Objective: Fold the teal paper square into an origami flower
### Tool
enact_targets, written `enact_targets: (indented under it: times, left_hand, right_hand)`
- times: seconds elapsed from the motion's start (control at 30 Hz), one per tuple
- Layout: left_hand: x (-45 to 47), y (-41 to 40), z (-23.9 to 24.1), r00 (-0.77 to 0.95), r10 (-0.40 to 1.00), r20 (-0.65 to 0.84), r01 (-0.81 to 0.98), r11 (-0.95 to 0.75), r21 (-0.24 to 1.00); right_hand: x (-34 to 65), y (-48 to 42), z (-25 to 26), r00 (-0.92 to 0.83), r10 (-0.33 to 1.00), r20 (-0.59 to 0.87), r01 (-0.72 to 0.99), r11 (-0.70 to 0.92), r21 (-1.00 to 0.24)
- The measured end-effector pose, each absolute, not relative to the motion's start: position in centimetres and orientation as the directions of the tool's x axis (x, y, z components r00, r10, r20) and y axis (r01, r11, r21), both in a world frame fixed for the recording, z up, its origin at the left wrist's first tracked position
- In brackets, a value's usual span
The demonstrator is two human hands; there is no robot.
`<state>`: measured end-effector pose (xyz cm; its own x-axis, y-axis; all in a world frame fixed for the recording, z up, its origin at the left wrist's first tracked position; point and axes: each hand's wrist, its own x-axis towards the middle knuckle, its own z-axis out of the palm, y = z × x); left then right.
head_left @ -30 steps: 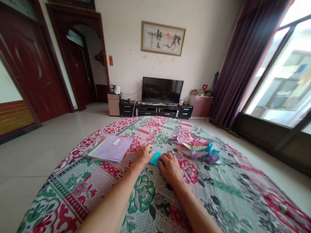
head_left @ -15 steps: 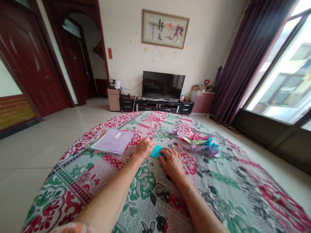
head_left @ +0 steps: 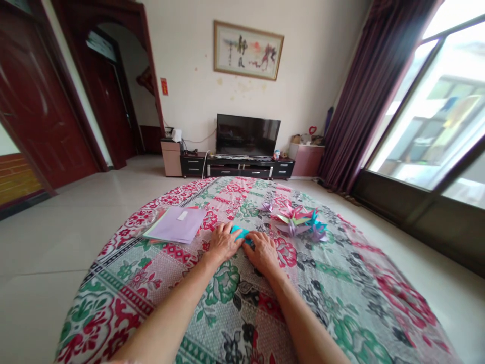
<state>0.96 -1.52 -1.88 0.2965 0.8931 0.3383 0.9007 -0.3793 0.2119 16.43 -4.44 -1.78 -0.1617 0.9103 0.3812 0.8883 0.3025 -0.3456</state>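
Note:
A small teal paper (head_left: 239,232) lies on the flowered tablecloth (head_left: 235,303) of a round table. My left hand (head_left: 223,243) rests on the paper's left part, fingers curled down onto it. My right hand (head_left: 263,252) presses on its right part, fingers bent over the edge. Most of the paper is hidden under both hands. A stack of coloured paper sheets (head_left: 176,224) with a lilac sheet on top lies to the left of my hands. A pile of folded paper shapes (head_left: 300,221) in pink, green, teal and purple sits to the right and farther back.
One small purple folded shape (head_left: 267,207) lies apart near the far rim. Beyond the table are a tiled floor, a TV (head_left: 248,135) on a low dark cabinet, dark red doors at left, and a curtain and window at right.
My hands have drawn closer together over the teal paper, so less of it shows. The camera has tilted and shifted, and the table now sits lower and farther in view.

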Motion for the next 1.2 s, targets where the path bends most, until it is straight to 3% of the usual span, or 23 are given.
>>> enact_targets:
  times: [0.27,0.4,0.7,0.97,1.2]
  left_hand:
    - [0.6,-1.1,-2.9,0.238,0.954,0.183,0.934,-0.276,0.228]
    - [0.7,-1.1,-2.8,0.222,0.964,0.146,0.934,-0.253,0.251]
    - [0.8,-1.3,-2.5,0.235,0.969,0.075,0.935,-0.246,0.254]
    - [0.9,-1.7,-2.1,0.23,0.967,0.106,0.94,-0.249,0.233]
    - [0.7,-1.4,-2.1,0.2,0.971,0.128,0.935,-0.228,0.27]
  right_hand:
    - [16.9,-4.6,-1.6,-0.143,0.928,0.343,0.905,0.262,-0.334]
    - [17.3,-4.5,-1.3,-0.173,0.927,0.333,0.91,0.28,-0.306]
    - [17.4,-3.1,-1.0,-0.077,0.954,0.288,0.949,0.159,-0.272]
    - [16.7,-1.6,-0.9,0.011,0.963,0.271,0.972,0.053,-0.228]
    - [16.7,-1.2,-1.3,0.009,0.954,0.3,0.977,0.056,-0.207]
